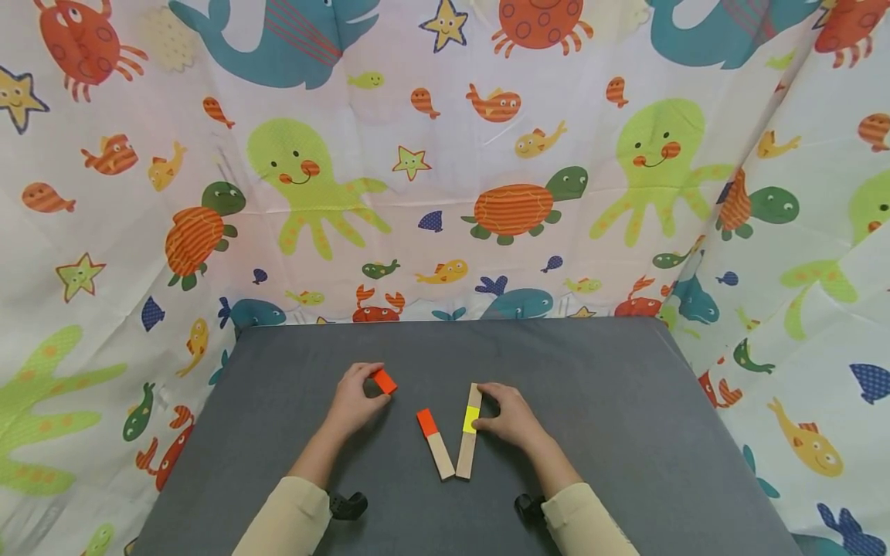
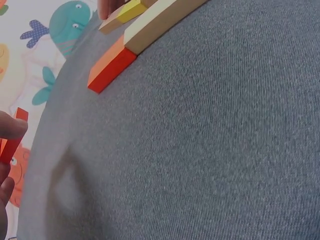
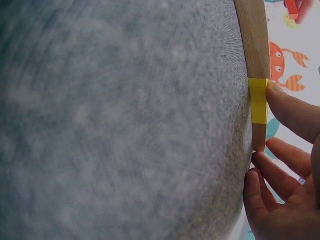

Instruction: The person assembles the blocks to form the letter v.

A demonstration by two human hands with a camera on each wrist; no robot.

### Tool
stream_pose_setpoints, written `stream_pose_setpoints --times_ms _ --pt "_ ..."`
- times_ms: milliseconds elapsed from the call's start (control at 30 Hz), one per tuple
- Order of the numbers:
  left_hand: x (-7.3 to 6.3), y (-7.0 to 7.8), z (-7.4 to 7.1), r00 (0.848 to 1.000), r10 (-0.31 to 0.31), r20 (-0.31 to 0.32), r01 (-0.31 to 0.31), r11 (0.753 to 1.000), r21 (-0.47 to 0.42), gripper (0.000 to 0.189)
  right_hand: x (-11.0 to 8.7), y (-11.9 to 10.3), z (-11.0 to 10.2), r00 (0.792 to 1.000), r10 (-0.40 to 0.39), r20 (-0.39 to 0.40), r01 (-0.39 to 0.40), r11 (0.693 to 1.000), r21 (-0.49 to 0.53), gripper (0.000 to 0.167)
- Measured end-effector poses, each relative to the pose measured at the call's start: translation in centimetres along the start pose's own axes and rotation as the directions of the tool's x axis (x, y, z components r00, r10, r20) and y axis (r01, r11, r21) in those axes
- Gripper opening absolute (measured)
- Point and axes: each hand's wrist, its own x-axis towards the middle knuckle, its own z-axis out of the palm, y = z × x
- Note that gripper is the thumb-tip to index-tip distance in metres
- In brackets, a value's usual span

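Above the grey table, my left hand (image 1: 356,399) pinches a small red block (image 1: 385,381) between thumb and fingers. The left wrist view shows this block at its left edge, partly covered by the fingertips. On the table, another red block (image 1: 426,422) adjoins a longer plain wooden block (image 1: 441,456). To its right runs a row of a plain block (image 1: 467,455), a yellow block (image 1: 471,419) and another plain block (image 1: 476,395). The two rows form a V, narrow end nearest me. My right hand (image 1: 513,415) touches the yellow block with its thumb, its other fingers at the row's far end.
Grey cloth covers the table (image 1: 598,401). Behind it and along the sides hangs a white curtain (image 1: 445,123) printed with sea animals. Dark wrist straps (image 1: 348,506) sit below both hands.
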Motion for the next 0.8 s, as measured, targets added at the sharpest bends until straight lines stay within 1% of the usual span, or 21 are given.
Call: stream_pose_setpoints --times_ms 133,300,433,500,667,800 --pt "-0.2 0.3 0.4 1.0 0.024 0.01 -0.024 1.0 -0.001 0.06 -0.1 0.1 0.0 1.0 0.006 0.001 -0.006 1.0 -0.003 0.071" --pt "-0.3 0.5 1.1 0.999 0.037 0.026 -0.037 0.999 0.004 0.06 -0.3 0.2 0.1 1.0 0.004 0.002 -0.004 1.0 0.014 0.071" --pt "-0.2 0.8 1.2 0.998 0.053 0.043 -0.052 0.998 -0.024 0.061 -0.1 0.2 0.1 1.0 0.0 -0.002 0.0 1.0 0.017 0.071" --pt "-0.2 1.0 1.2 0.997 0.056 0.049 -0.054 0.998 -0.035 0.061 -0.1 0.1 0.1 1.0 0.002 -0.003 -0.002 1.0 0.019 0.071" --pt "0.0 1.1 1.4 0.997 0.054 0.054 -0.053 0.998 -0.019 0.061 -0.1 0.0 0.0 1.0 0.008 0.0 -0.008 1.0 0.015 0.071" --pt "0.1 1.2 1.6 0.997 0.053 0.062 -0.052 0.998 -0.022 0.061 0.0 0.0 0.1 1.0 0.002 -0.006 -0.002 1.0 0.009 0.071"
